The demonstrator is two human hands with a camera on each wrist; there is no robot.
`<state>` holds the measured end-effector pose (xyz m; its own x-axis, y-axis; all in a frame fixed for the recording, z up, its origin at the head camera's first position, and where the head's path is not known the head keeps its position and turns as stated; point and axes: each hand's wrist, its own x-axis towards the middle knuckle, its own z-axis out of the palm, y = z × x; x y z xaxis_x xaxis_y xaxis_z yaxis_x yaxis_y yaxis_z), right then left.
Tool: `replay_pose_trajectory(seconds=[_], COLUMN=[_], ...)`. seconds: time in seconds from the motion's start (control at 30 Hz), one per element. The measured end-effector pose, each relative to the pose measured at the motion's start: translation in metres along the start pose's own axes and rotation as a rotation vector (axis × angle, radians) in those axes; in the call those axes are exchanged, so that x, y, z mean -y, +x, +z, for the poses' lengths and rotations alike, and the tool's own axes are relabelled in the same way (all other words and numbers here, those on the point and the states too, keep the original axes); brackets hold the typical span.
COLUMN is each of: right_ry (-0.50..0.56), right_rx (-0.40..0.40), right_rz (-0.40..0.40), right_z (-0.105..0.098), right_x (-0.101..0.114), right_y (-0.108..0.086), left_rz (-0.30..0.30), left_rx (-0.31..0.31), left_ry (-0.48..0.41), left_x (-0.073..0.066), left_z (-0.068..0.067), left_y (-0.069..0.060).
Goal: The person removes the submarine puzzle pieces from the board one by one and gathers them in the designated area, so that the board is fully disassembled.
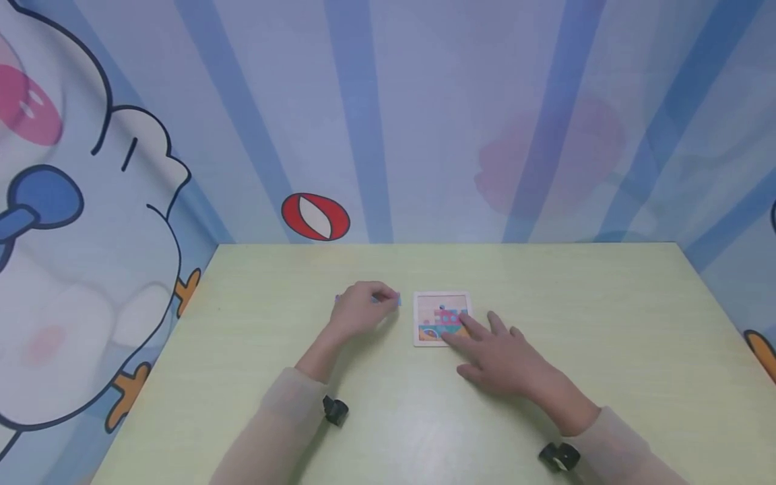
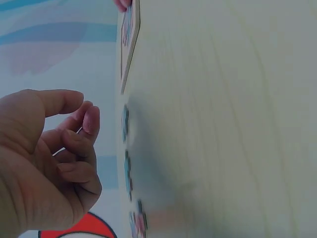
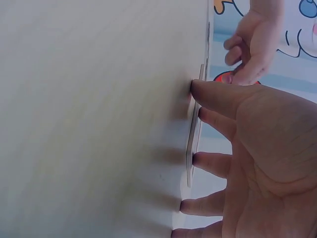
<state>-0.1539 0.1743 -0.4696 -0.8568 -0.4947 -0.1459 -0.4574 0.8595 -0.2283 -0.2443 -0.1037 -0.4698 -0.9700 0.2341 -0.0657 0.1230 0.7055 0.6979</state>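
Observation:
A small square picture puzzle in a pale frame (image 1: 417, 320) lies flat on the table, with teal, orange and pink pieces (image 1: 448, 316) in its lower and right parts. My right hand (image 1: 506, 357) has its fingers spread, and some fingertips rest on the puzzle's right side. To the left, my left hand (image 1: 362, 310) hovers over several small flat puzzle pieces (image 2: 128, 168), which lie in a row. Its fingers are loosely bent, and the left wrist view shows nothing between thumb and fingertips. From the head view, this hand mostly hides the pieces.
The pale yellow table (image 1: 545, 276) ends at the back against a blue striped cloth (image 1: 418, 135) with cartoon prints. A small black device (image 1: 335, 409) sits at the left wrist and another black device (image 1: 559, 457) at the right.

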Motion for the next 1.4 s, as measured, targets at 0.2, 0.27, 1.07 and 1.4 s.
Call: replay_pose_trajectory(seconds=[0.2, 0.27, 1.07, 1.4], right_ry=[0.003, 0.003, -0.01, -0.019], right_rx=[0.004, 0.005, -0.009, -0.012], right_rz=[0.003, 0.003, -0.016, -0.016], right_z=[0.0, 0.0, 0.002, 0.002], right_x=[-0.001, -0.002, -0.002, -0.002], right_y=[0.0, 0.0, 0.0, 0.0], left_rz=[0.048, 0.043, -0.006, 0.007], left_rx=[0.078, 0.102, 0.19, 0.18], left_ry=[0.019, 0.036, 0.119, 0.109], left_x=[-0.02, -0.025, -0.048, -0.048], left_z=[0.022, 0.028, 0.05, 0.049], left_y=[0.01, 0.011, 0.013, 0.012])
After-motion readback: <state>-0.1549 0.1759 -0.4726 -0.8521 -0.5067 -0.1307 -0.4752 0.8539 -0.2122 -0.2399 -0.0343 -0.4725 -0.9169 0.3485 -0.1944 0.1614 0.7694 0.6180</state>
